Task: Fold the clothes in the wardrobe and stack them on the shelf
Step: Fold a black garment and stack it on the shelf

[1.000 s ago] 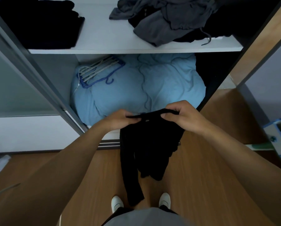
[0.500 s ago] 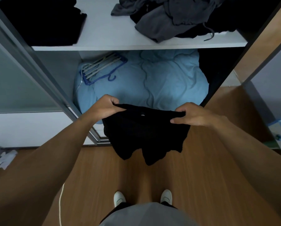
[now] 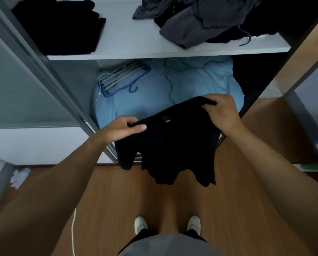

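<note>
Pinching the black garment [image 3: 173, 150] by its top edge, I hold it slanted: left hand [image 3: 121, 129] nearer me, right hand [image 3: 221, 111] closer to the front edge of the shelf [image 3: 136, 43]

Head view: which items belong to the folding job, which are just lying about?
Job: black garment held by left hand and right hand; folded black stack, unfolded grey pile, shelf.
Lying about: hangers, blue duvet, white scrap.
</note>
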`<state>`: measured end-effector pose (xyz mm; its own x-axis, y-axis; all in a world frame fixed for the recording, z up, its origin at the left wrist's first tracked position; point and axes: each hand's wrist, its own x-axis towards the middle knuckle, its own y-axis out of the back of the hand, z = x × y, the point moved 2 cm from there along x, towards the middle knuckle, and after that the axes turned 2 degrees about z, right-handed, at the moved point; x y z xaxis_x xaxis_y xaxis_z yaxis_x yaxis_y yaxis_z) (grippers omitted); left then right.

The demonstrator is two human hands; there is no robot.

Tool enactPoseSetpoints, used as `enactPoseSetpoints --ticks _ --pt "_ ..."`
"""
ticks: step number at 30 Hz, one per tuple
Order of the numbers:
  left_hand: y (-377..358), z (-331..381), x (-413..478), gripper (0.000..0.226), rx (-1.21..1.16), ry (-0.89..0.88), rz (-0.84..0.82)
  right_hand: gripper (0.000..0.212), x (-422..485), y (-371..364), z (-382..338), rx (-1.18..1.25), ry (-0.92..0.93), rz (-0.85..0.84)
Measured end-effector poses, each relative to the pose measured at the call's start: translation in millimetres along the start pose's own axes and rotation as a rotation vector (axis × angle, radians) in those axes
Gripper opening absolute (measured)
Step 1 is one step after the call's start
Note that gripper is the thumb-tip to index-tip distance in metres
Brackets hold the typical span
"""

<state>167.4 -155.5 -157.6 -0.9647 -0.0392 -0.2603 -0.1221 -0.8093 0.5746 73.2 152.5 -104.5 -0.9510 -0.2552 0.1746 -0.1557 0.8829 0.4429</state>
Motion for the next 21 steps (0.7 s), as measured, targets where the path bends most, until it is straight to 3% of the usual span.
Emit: enactPoseSetpoints --ticks 3,8,10,13,14,18,21 --pt "-8 -5 1 0.027 -0.003 -0.006 -0.075 0.04 4 1 -8 0.132 0.003 0.09" --pt "-19 -12 4 0.02 0.09 -0.011 -0.06 0.029 7 4 -1 0.16 -0.153 0.182" --pt "-19 -9 4 0.009 0.037 -0.028 0.017 0.021 7 7 6 0.138 -0.218 0.235" --pt "-17 -2 6 0.026 -0.085 0.019 0.268 0.003 4 17 20 0.122 -0.347 0.357" --pt "-16 1 6 0.029 -0.141 0.049 0.347 0.007 2 19 25 0.113 -0.394 0.38" --pt "-16 25 11 0.031 -0.36 0.094 0.435 0.015 -9 18 35 0.015 -0.503 0.213" --pt "-20 38 15 0.025 -0.537 0.163 0.423 0.029 -23 6 34 0.18 -0.528 -0.003"
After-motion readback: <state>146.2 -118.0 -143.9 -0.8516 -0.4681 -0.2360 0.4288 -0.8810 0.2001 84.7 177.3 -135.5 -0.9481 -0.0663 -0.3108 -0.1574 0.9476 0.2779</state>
